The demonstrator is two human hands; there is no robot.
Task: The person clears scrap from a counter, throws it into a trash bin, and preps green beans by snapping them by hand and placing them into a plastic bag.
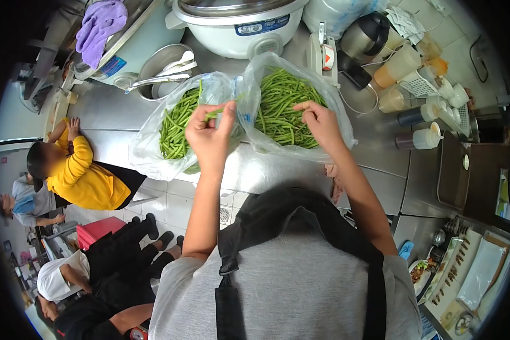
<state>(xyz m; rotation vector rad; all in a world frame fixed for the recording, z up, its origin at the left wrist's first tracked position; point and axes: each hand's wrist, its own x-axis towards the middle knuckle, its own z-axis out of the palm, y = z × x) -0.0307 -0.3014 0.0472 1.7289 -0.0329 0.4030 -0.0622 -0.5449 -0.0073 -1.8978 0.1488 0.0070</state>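
Observation:
Two clear plastic bags of green beans stand side by side on the steel counter. My left hand (209, 133) is above the left bag (147, 150), with a green bean (215, 114) pinched between thumb and fingers. Behind that hand lie the left bag's green beans (173, 133). Over the right bag (339, 107), my right hand (320, 120) has its fingers curled and the index finger and thumb close together at the green beans (280, 107). Whatever is between those fingertips is too small to make out.
A large white cooker (238, 34) and a metal bowl (147, 71) with utensils stand behind the bags. At right are a scale (323, 56), a thermos (364, 37) and several sauce bottles (428, 137). A person in yellow (90, 175) leans on the counter at left; other people are beyond.

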